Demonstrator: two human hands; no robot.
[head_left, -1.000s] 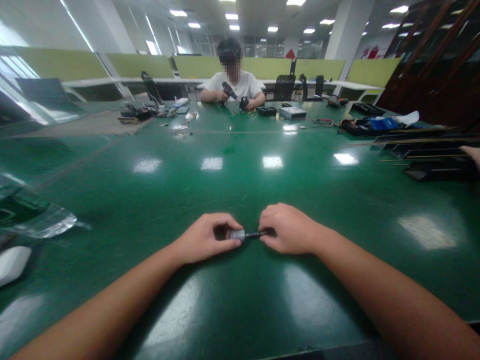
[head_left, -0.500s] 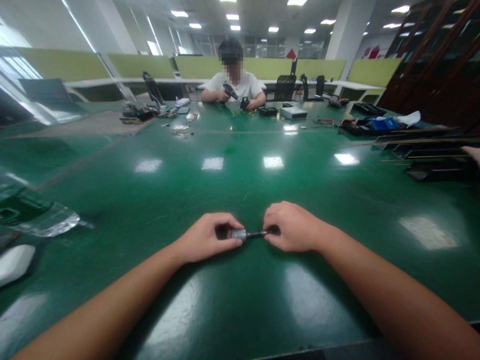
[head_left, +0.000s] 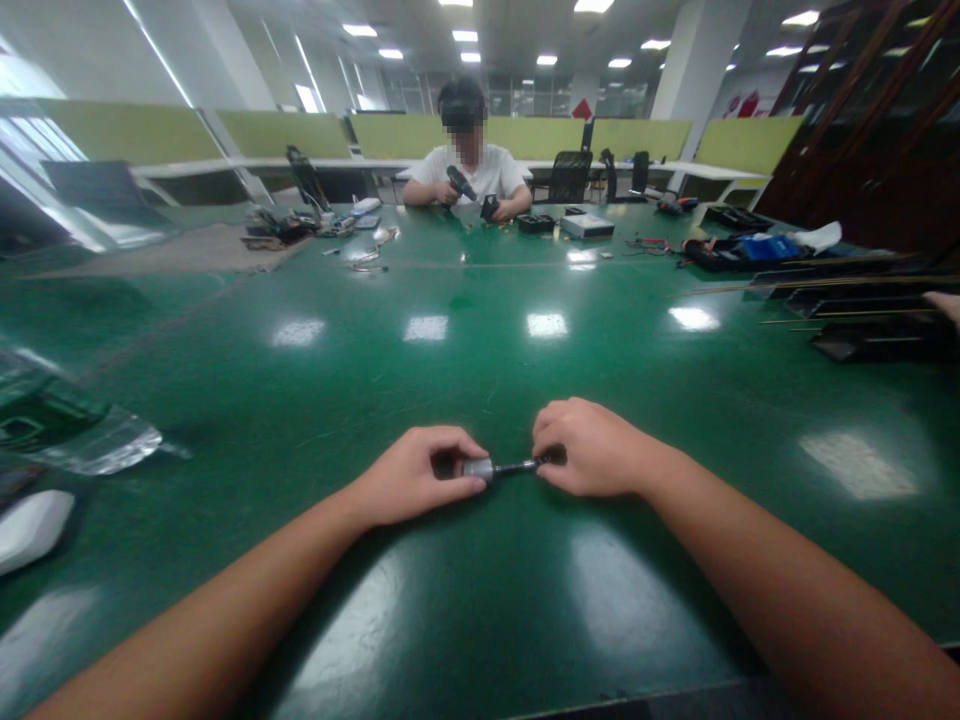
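Note:
My left hand point(head_left: 409, 475) is closed around a small silver cylinder point(head_left: 478, 467), resting on the green table point(head_left: 480, 340). A thin dark rod point(head_left: 516, 466) sticks out of the cylinder to the right. My right hand point(head_left: 589, 448) pinches the far end of that rod with curled fingers. Both hands lie low on the table near its front edge, a short gap between them.
A clear plastic bag point(head_left: 71, 435) and a white object point(head_left: 30, 525) lie at the left. Black trays and thin rods point(head_left: 855, 310) sit at the right. Across the table a person point(head_left: 469, 165) handles a dark power tool, with small parts around.
My right hand has drawn slightly to the right, showing a bit more of the rod. My left hand stays put.

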